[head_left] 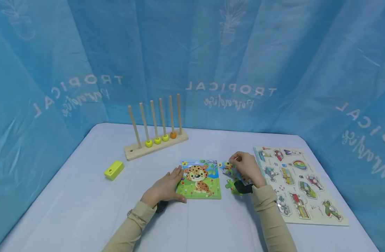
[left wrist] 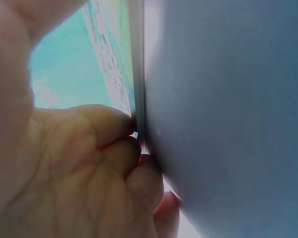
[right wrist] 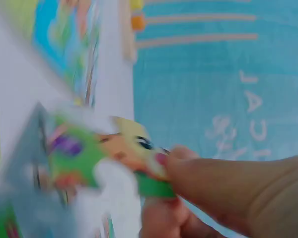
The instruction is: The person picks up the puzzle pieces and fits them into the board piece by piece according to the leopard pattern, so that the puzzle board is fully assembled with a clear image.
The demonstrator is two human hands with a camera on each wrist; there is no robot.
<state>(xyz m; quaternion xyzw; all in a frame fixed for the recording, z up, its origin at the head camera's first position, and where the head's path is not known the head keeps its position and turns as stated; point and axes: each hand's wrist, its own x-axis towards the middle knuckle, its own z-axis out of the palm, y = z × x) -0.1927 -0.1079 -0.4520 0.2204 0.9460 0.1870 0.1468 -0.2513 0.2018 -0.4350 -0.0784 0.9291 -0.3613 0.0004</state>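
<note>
A square picture puzzle board (head_left: 197, 189) with a spotted leopard cub lies mid-table. My left hand (head_left: 165, 187) rests along its left side, fingers extended at the upper left and thumb near the lower left corner. In the left wrist view, fingertips touch the board's edge (left wrist: 138, 74). Just right of the board, my right hand (head_left: 247, 166) pinches a colourful jigsaw piece (right wrist: 124, 146) between thumb and fingers. Below that hand lie more loose pieces, including a green jigsaw piece (head_left: 231, 185), partly hidden by the hand and its wrist strap.
A wooden peg abacus (head_left: 157, 145) with yellow and orange beads stands at the back left. Nearer on the left lies a yellow block (head_left: 114, 170). A large knobbed vehicle puzzle (head_left: 321, 218) lies right of my right arm. Blue curtains (head_left: 192, 63) surround the white table (head_left: 85, 210).
</note>
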